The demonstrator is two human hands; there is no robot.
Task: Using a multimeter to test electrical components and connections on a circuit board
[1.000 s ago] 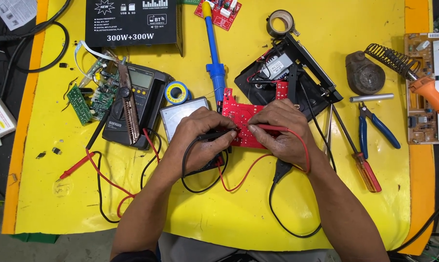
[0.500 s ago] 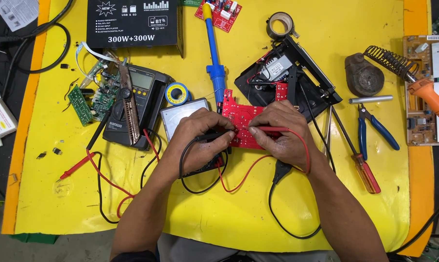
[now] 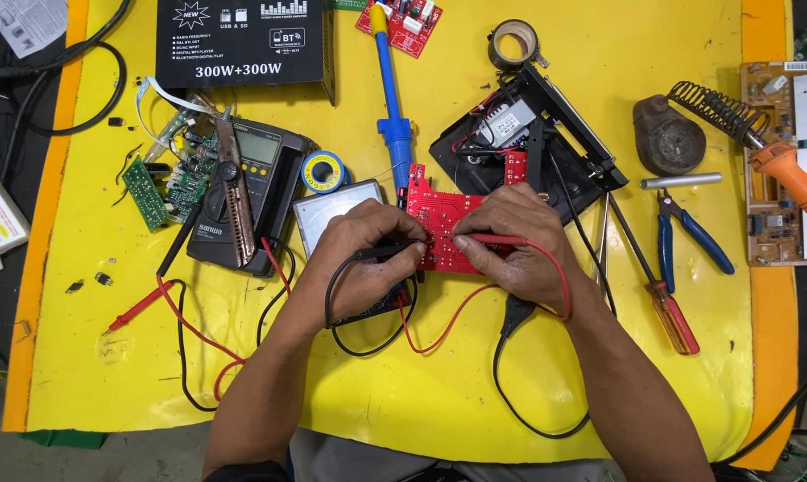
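Yellow sheeting covers the bench (image 3: 528, 393), crowded with repair gear. Near the middle lies a red board (image 3: 443, 234), and both hands meet over it. The left hand (image 3: 368, 254) pinches a black probe (image 3: 387, 253), its tip on the board; the right hand (image 3: 510, 245) pinches a red probe (image 3: 501, 239), pointing left onto the same board. Their leads loop toward the near edge. A multimeter (image 3: 247, 192) sits to the left, a blue soldering iron (image 3: 393, 107) lies beyond the board, and pliers (image 3: 689, 234) and a screwdriver (image 3: 658, 290) rest to the right.
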